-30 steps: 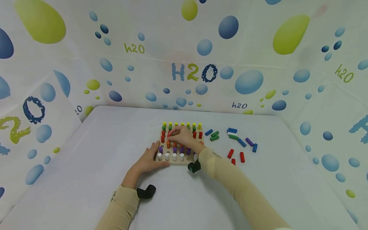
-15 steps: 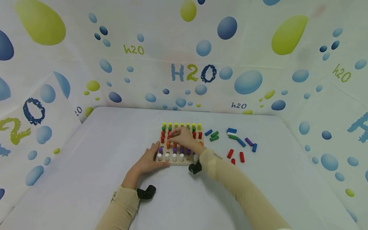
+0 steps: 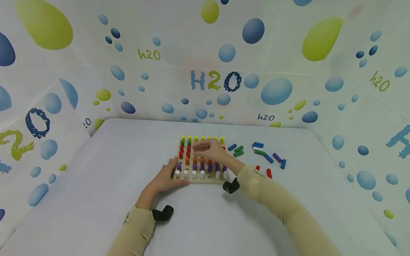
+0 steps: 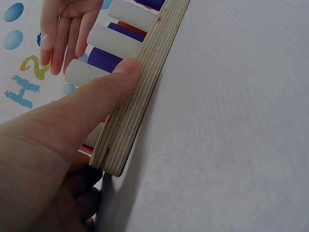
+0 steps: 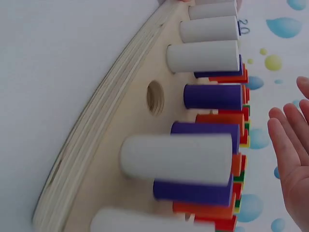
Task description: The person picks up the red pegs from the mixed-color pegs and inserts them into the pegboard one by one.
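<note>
Wooden pegboard (image 3: pixel 201 178) sits mid-table, rows of coloured pegs (image 3: pixel 194 160) upright in it. Left hand (image 3: pixel 164 178) presses board's left edge, thumb flat on rim, fingers straight. Right hand (image 3: pixel 211 151) hovers above board's far rows, fingers relaxed, grasping nothing. Loose pegs (image 3: pixel 260 153) scattered right of board.

"H2O" in large blue-and-green letters, smaller "h2o" marks, all on the bubble-printed backdrop (image 3: pixel 288 53).
</note>
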`<state>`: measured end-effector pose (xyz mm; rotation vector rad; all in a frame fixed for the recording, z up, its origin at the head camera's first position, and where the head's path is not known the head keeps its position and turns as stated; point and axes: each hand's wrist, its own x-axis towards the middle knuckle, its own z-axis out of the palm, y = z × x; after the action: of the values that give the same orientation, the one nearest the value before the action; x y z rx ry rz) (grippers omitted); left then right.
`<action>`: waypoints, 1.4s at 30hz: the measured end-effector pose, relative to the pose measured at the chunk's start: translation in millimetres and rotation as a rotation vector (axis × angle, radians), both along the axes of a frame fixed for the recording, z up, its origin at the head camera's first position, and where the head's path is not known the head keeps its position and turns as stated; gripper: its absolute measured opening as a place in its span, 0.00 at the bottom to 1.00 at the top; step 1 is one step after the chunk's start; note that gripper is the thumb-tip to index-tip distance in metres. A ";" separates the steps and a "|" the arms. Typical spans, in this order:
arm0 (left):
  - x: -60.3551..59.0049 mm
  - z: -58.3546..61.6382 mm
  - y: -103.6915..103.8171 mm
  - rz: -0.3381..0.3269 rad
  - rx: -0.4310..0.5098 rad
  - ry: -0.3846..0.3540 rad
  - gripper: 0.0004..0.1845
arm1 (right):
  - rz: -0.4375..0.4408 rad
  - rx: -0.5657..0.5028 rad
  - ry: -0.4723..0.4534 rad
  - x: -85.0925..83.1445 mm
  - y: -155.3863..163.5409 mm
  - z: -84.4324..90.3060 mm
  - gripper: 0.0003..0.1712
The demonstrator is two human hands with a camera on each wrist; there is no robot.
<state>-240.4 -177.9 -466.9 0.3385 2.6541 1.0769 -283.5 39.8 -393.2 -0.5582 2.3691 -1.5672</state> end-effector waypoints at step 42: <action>-0.1 -2.1 -0.7 -0.011 -0.013 0.023 0.60 | -0.115 0.039 0.038 39.7 147.5 -11.6 0.22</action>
<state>-240.5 -178.6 -469.0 0.3653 2.6749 1.0586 -243.8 187.3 -404.8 -0.4549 2.4946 -1.5663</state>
